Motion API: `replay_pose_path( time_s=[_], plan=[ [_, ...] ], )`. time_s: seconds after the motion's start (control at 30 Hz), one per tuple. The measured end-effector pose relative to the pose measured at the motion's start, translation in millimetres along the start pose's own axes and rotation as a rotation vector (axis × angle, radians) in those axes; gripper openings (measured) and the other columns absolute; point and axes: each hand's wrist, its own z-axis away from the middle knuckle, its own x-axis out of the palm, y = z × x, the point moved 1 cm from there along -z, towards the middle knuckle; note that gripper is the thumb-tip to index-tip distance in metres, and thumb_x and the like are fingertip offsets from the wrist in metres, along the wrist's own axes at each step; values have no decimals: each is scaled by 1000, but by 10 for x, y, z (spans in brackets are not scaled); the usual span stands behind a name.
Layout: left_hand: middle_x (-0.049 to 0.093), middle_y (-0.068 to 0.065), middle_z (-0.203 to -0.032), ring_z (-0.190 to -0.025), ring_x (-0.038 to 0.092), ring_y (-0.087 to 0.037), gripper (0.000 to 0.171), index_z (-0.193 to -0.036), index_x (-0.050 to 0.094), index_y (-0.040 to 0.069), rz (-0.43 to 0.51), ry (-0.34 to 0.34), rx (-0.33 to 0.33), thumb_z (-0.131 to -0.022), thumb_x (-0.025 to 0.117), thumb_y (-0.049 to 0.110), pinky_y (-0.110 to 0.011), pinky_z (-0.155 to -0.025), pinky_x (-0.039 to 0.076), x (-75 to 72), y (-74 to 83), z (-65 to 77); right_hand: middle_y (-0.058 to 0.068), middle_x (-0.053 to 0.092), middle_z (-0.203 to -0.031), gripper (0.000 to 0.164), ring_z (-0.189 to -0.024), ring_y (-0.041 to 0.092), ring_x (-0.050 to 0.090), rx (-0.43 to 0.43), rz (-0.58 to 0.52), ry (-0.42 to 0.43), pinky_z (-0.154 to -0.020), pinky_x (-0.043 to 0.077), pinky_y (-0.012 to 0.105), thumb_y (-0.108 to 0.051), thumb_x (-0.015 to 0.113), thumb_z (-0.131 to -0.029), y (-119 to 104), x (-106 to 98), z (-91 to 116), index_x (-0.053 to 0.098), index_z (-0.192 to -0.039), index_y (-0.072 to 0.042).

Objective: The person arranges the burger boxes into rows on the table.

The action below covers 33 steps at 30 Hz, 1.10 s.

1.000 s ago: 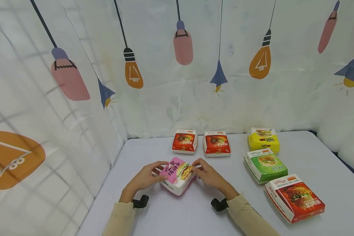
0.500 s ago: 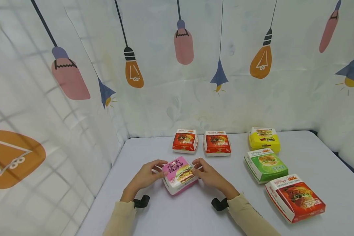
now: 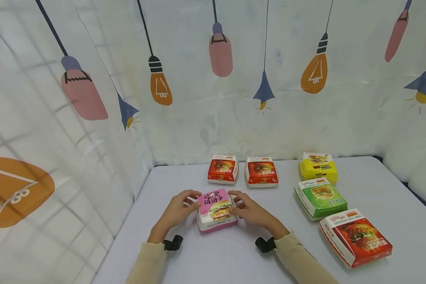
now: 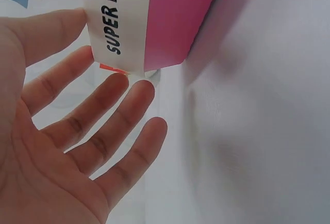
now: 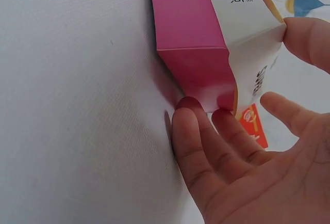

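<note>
A pink and white burger box with a burger picture on its lid sits in front of me on the white table, between both hands. My left hand is at its left side. In the left wrist view, the thumb and index fingertips touch the end of the burger box, while the other fingers extend loosely beside it. My right hand holds the right end. In the right wrist view, its thumb lies at the lid edge of the burger box and other fingertips touch the lower pink part.
Two red burger boxes, one left and one right, stand at the table's back edge. Along the right side are a yellow box, a green box and a larger red box. A lamp-printed curtain hangs behind.
The pink burger box has turned counterclockwise, so its front edge now lies nearly level across my view. My left hand has shifted slightly right; the right hand stays at the box's right end.
</note>
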Motion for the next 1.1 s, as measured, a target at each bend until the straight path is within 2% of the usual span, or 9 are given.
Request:
replay_pose_path(
  time_s=[0.27,0.47,0.73,0.9,1.1],
  plan=[
    [68,-1,-119,-95,65,-15,34,-129,67,27,18,-7,-27,-95,73,30,-34,-79,56,9,16,-12,12,49,-135,69,-109,23,57,5,15,-35,-86,53,42,-45,65,-98,-35,-16,27,34,-158,-30],
    [66,-3,-126,-100,65,-17,42,-133,64,26,21,-47,-25,-93,76,27,-37,-82,56,-5,36,7,12,54,-130,66,-103,22,60,-6,29,-60,-83,51,39,-45,64,-99,-35,-45,36,35,-157,-29],
    [63,-4,-132,-103,64,-18,54,-139,60,23,39,-109,-34,-89,79,28,-37,-83,56,-30,72,23,9,56,-127,72,-107,22,57,16,32,-71,-84,50,38,-46,68,-96,-24,-58,37,34,-157,-29],
    [63,-4,-133,-101,64,-17,58,-141,59,20,37,-125,-16,-88,80,30,-34,-81,54,-45,85,31,9,57,-128,76,-110,23,57,16,48,-77,-87,52,42,-45,69,-96,-32,-66,39,31,-159,-27],
    [62,-4,-134,-100,64,-17,58,-141,59,21,38,-137,-8,-89,80,32,-33,-78,52,-56,81,50,10,58,-128,79,-114,24,59,20,63,-83,-91,54,47,-45,70,-95,-67,-47,55,30,-160,-25]
  ],
)
